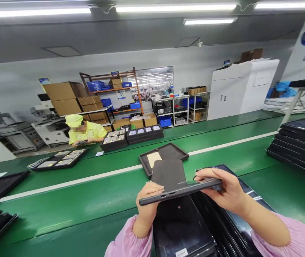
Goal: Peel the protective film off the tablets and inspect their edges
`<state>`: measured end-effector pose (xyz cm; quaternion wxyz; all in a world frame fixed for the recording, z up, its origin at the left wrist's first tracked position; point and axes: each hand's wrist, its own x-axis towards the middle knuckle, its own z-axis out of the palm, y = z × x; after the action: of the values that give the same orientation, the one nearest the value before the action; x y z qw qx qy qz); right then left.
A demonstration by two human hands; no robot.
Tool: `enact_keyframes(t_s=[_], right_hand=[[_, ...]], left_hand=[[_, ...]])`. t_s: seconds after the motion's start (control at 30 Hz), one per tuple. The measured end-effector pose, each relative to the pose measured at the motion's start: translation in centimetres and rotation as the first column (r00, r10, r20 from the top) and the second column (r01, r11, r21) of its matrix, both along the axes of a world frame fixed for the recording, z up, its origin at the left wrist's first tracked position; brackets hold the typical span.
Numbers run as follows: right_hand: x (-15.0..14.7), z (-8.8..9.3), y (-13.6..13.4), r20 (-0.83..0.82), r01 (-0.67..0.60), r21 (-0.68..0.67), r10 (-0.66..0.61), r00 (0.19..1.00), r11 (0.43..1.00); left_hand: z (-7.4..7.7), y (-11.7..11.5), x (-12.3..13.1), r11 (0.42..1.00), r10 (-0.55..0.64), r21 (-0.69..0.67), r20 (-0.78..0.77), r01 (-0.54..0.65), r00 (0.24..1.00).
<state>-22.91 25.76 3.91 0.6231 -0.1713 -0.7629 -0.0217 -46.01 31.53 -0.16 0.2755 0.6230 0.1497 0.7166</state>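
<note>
A slim dark tablet (181, 192) is held up nearly edge-on, its side with small port slots facing me. My left hand (147, 200) grips its left end, with the thumb on top. My right hand (225, 189) is closed around the right end, fingers over the upper face and thumb beneath. Just behind the tablet is a flat dark grey rectangular piece (168, 173); whether it touches the tablet I cannot tell. Below my hands lie glossy black flat panels or trays (184, 225), stacked, one with a white label.
Beyond my hands a black tray (172, 151) holding a beige card (154, 159) sits on the green belt (88, 200). Stacked black trays (296, 146) stand at right. Across the belt, a person in yellow (85, 130) works near filled trays (115, 139).
</note>
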Motion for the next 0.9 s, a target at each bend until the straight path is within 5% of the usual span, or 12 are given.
enact_keyframes(t_s=[0.07,0.13,0.2,0.27,0.33,0.4,0.6,0.77,0.83,0.9], right_hand=[[0.6,-0.1,1.2,-0.128,-0.064,-0.118,0.049,0.991,0.991],[1.0,-0.2,3.1,-0.229,-0.019,-0.384,-0.075,0.971,0.923],[0.9,-0.6,5.3,-0.047,0.164,-0.727,-0.287,0.957,0.667],[0.1,-1.4,7.0,0.245,0.354,-0.867,-0.319,0.915,0.351],[-1.4,-2.5,8.1,0.356,0.412,-0.885,-0.256,0.899,0.217],[-3.0,-3.6,8.5,0.349,0.388,-0.905,-0.217,0.912,0.176],[-4.5,-3.5,7.9,0.207,0.241,-0.946,-0.169,0.964,0.217],[-2.6,-4.6,6.4,-0.179,-0.183,-0.963,0.036,0.983,0.198],[-1.9,-5.5,5.9,-0.023,-0.036,-0.954,0.046,0.999,0.298],[-1.5,-5.3,5.4,0.170,0.183,-0.854,-0.070,0.983,0.487]], left_hand=[[-0.2,0.3,-0.1,0.987,0.074,-0.154,0.117,-0.055,0.990],[0.1,0.9,-0.6,0.960,0.159,-0.266,0.251,-0.090,0.955],[1.0,1.5,-1.2,0.944,0.211,-0.315,0.345,-0.099,0.915],[2.2,1.8,-1.9,0.915,0.211,-0.403,0.446,-0.016,0.870],[3.4,1.5,-2.5,0.851,0.192,-0.504,0.561,0.148,0.805],[4.3,0.8,-2.9,0.759,0.189,-0.569,0.657,0.316,0.730],[4.8,-1.6,-3.4,0.611,0.252,-0.680,0.653,0.405,0.714],[4.6,-2.4,-3.0,0.543,0.299,-0.706,0.668,0.454,0.681],[4.0,-2.6,-2.7,0.501,0.256,-0.710,0.668,0.496,0.698],[3.1,-2.7,-2.4,0.446,0.185,-0.725,0.649,0.526,0.738]])
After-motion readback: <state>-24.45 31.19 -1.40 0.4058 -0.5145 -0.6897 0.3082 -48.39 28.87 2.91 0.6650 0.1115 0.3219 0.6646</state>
